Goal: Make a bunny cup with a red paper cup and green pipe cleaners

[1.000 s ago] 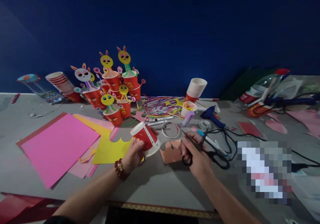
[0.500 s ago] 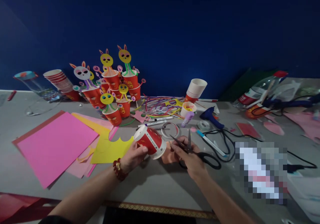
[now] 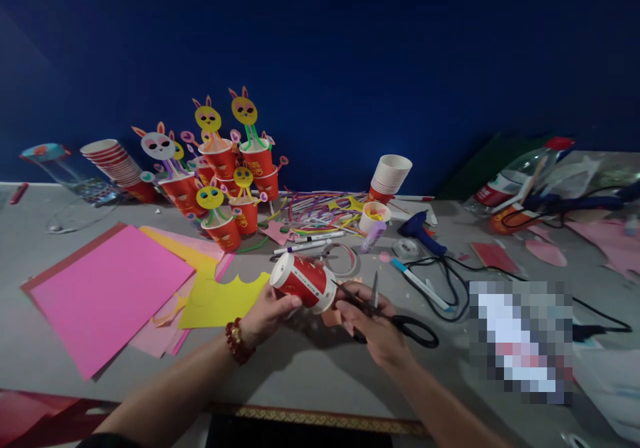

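As left grip (image 3: 264, 316) clasps a red cup (image 3: 306, 283) — right grip (image 3: 379, 331), scissors (image 3: 373, 309) — a white cup (image 3: 371, 225) holds yellow scraps (image 3: 375, 213)

The light is dim and seems to fall from above, leaving the blue wall (image 3: 320, 68) nearly black towards the top and laying soft shadows on the grey table (image 3: 310, 388) beneath the red cup (image 3: 306, 283). A pale gleam marks one blade of the scissors (image 3: 375, 293), and glints streak the clear bottle (image 3: 531, 168). Fine detail is soft, the wide lens makes the jar (image 3: 73, 173) on the left seem to lean outward, the white shape (image 3: 610, 368) at the lower right blurs, and a block of coarse pixels (image 3: 520, 341) covers a patch beside it
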### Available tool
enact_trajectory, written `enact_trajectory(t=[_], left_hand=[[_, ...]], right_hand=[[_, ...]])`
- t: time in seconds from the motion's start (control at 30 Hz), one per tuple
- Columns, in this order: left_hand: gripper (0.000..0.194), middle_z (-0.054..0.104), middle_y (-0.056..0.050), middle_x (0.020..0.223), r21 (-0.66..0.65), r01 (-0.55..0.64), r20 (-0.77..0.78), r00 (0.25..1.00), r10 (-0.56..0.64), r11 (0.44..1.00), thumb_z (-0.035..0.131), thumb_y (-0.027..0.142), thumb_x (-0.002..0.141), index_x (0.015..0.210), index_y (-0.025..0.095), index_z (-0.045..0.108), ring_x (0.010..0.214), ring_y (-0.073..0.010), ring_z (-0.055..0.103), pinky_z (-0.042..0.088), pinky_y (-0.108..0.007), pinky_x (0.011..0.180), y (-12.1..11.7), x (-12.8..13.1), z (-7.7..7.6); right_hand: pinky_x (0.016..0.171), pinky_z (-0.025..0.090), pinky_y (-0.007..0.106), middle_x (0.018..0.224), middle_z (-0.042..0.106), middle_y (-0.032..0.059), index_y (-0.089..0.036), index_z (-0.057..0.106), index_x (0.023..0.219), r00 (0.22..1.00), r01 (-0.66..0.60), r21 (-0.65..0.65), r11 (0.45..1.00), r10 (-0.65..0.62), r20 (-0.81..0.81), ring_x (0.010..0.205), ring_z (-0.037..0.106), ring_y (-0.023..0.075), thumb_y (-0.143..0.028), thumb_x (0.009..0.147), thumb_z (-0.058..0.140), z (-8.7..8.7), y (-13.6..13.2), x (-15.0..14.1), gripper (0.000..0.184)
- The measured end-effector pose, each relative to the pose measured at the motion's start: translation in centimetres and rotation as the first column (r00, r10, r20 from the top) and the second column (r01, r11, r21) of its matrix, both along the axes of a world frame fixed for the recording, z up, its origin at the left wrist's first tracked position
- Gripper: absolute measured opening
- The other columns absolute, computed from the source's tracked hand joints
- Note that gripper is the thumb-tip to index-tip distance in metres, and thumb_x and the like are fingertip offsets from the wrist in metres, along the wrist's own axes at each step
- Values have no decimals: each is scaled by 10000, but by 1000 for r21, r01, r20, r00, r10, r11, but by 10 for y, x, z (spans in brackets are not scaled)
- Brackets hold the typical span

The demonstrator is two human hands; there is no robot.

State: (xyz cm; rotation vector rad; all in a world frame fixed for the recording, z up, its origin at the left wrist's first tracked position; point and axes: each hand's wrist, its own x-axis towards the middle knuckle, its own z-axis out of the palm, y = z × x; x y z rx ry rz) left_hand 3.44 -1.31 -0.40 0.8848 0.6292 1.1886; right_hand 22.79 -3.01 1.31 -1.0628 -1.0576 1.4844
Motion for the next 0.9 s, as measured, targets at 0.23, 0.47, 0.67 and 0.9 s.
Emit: enact_trajectory(t=[0.23,0.47,0.67,0.9], left_hand=[[554,755,-117,1002,29,41,-40,998,-40,999,846,325,694,1179,163,633,1198,-346,604,483,-471,1022,-3,0,-14],[630,706,-135,1169,44,11,-47,999,-9,999,872,289,660,1213,185,590,1187,-340,615,490,-444,1007,-4,5,-7],[590,635,-133,1294,99,32,-43,999,-28,995,859,275,672,1190,195,588,1182,-327,614,509,-414,981,-3,6,4],[608,612,-134,1306,288,-48,-182,978,104,956,857,179,648,1182,214,569,1208,-315,578,463,-468,1033,-2,1,16]], right_hand=[[400,273,193,550,546,-36,-192,619,688,997,0,-53,999,-4,-78,443,373,68,-459,671,824,4,-3,-7,338],[413,278,204,496,481,-68,-193,603,727,1000,26,-29,999,-26,-2,416,375,73,-447,720,782,-2,-1,-2,311],[421,290,201,491,468,-75,-205,587,737,1000,-10,-10,1000,10,-22,426,368,77,-442,764,755,-5,0,0,291],[449,327,212,578,514,-50,-203,618,737,982,-2,82,997,-13,186,482,396,93,-437,778,736,-4,5,9,265]])
